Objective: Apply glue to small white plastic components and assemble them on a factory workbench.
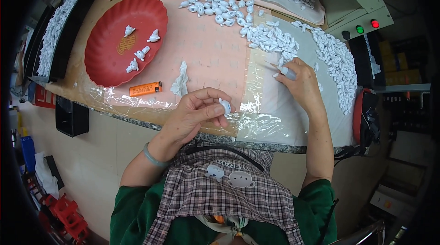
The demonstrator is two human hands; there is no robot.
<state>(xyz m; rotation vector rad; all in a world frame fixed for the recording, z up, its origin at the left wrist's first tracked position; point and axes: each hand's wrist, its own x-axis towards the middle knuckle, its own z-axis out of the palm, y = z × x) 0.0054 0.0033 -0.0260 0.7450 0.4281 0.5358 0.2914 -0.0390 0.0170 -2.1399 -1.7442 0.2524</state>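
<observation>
My left hand [195, 113] is closed, pinching a small white figurine piece [225, 105] between thumb and fingers above the near edge of the table. In my right hand [303, 82] is a small pale bottle with a thin needle tip [287, 71], pointing left. A tiny white piece [276, 75] shows by the fingertips of that hand; whether they grip it I cannot tell. Just beyond the bottle lies a pile of small white pieces [270, 38]. Rounder white pieces [220, 8] are heaped farther back.
A red scalloped tray [103, 73] at the left holds several small white figurines. Near it lie an orange lighter [145, 89] and a crumpled tissue [180, 80]. More white pieces [337, 61] spread at the right. A grey-green machine [362, 6] with lit buttons stands behind; a black bin [68, 34] borders the left.
</observation>
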